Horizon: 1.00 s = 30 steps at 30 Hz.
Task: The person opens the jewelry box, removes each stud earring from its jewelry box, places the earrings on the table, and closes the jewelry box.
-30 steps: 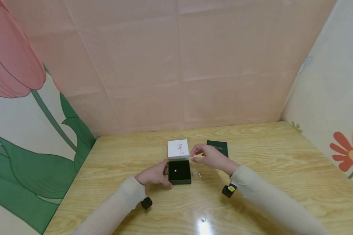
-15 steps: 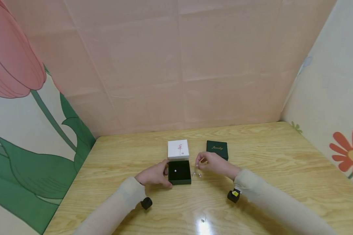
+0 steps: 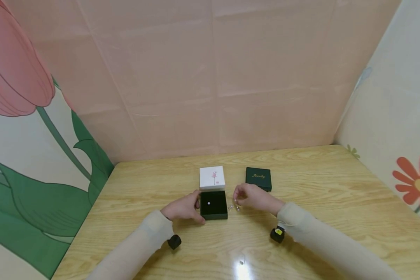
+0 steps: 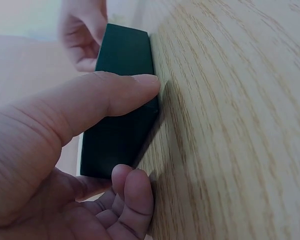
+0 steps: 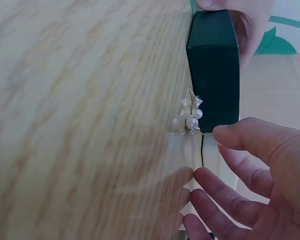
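Your left hand (image 3: 183,207) grips the square dark-green box (image 3: 214,216); your right hand (image 3: 253,196) — grip unclear — best pinches the likely fragile white-beaded jewellery (image 5: 192,123) by a bead.

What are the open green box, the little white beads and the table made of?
Green box: probably smooth, matte cardboard, with crisp edges. White beads: maybe plastic or pearl, glossy, round and pale. Table: wood or wood-look, shiny, with grain lines and a bright reflection.

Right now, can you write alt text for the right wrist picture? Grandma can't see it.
The right hand is close to pearly-beaded jewelry on a wood-grain table, beside a dark green box held by the left hand.
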Each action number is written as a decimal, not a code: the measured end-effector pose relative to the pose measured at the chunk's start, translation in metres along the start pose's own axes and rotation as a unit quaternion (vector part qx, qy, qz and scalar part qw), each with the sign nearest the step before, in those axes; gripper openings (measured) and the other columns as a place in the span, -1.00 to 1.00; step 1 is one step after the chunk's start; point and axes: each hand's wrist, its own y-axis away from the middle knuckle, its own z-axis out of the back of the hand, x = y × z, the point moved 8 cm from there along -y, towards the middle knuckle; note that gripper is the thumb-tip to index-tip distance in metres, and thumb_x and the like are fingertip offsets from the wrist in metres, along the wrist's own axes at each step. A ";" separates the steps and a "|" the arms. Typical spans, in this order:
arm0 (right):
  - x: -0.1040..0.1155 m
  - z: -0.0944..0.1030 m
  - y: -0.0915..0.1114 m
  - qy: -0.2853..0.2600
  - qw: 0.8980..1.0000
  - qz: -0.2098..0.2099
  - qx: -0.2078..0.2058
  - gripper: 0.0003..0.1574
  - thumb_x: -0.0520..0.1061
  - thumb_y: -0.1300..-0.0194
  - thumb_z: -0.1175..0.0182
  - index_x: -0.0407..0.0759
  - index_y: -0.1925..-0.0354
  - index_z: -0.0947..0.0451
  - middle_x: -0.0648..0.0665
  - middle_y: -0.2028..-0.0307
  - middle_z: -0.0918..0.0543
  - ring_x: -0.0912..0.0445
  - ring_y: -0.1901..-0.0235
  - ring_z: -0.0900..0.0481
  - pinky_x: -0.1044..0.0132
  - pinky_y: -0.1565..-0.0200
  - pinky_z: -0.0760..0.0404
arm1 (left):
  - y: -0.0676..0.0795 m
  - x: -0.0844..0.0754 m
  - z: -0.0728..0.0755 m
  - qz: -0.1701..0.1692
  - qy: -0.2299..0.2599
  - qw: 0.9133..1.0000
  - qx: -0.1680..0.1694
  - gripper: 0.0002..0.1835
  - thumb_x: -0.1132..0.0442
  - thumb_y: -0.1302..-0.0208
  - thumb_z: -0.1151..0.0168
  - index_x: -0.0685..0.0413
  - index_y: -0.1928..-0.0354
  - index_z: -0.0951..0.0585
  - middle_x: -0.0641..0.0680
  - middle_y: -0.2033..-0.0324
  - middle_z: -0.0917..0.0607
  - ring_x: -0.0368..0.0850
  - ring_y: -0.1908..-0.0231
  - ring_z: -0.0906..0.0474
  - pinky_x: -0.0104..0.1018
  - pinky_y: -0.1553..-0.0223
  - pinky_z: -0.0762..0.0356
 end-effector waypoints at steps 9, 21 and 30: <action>0.003 -0.001 -0.001 0.032 0.999 0.027 -0.003 -0.90 -0.30 -0.17 -0.30 -0.14 0.39 -0.58 0.04 0.37 -0.60 0.12 0.26 -0.50 0.17 0.06 -0.53 | 0.000 -0.001 0.001 -0.001 -0.004 1.000 -0.002 -0.29 0.35 0.11 -0.55 0.20 -0.05 -0.30 0.14 0.30 -0.42 -0.08 0.32 -0.30 -0.30 0.38 -0.26; 0.005 -0.003 0.002 0.075 0.995 0.064 -0.025 -0.87 -0.30 -0.13 -0.33 -0.12 0.43 -0.58 -0.03 0.38 -0.52 0.16 0.34 -0.41 0.36 0.22 -0.45 | -0.001 0.002 0.000 0.005 -0.010 1.000 -0.001 -0.29 0.32 0.10 -0.55 0.20 -0.04 -0.30 0.15 0.29 -0.43 -0.08 0.34 -0.30 -0.29 0.40 -0.26; 0.003 -0.004 0.000 0.091 0.994 0.061 -0.027 -0.85 -0.30 -0.09 -0.36 -0.09 0.44 -0.58 -0.02 0.35 -0.52 0.16 0.33 -0.40 0.35 0.23 -0.44 | 0.000 0.001 0.000 0.001 -0.002 1.000 0.001 -0.30 0.34 0.10 -0.55 0.20 -0.03 -0.30 0.15 0.29 -0.42 -0.07 0.33 -0.29 -0.29 0.39 -0.25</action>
